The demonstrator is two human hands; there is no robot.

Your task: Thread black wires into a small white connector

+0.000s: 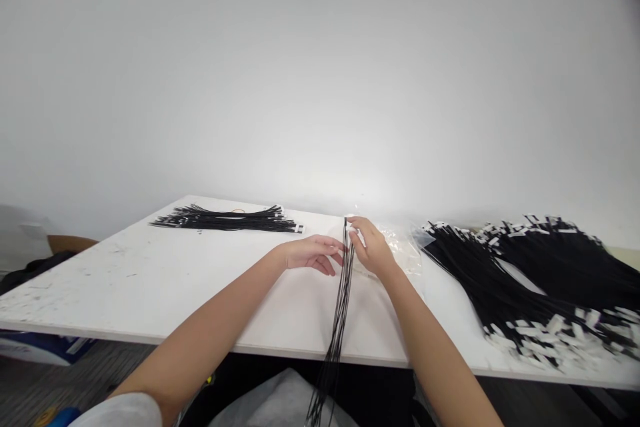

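Observation:
A thin bundle of black cables (340, 307) hangs from my right hand (373, 247), whose thumb and fingers close on its upper end. The strands run down over the table's front edge toward my lap. My left hand (314, 254) is beside the bundle on its left, fingers loosely bent and apart. Its fingertips reach the strands; whether they touch is hard to tell. Something small and white shows at the bundle's top, partly hidden by my right fingers.
On the white table (150, 280), a flat pile of black cables (230, 219) lies at the back left. Larger heaps of black cables (550, 267) with white ends cover the right side. A clear plastic bag (407, 250) lies behind my right hand, before the wall (320, 80).

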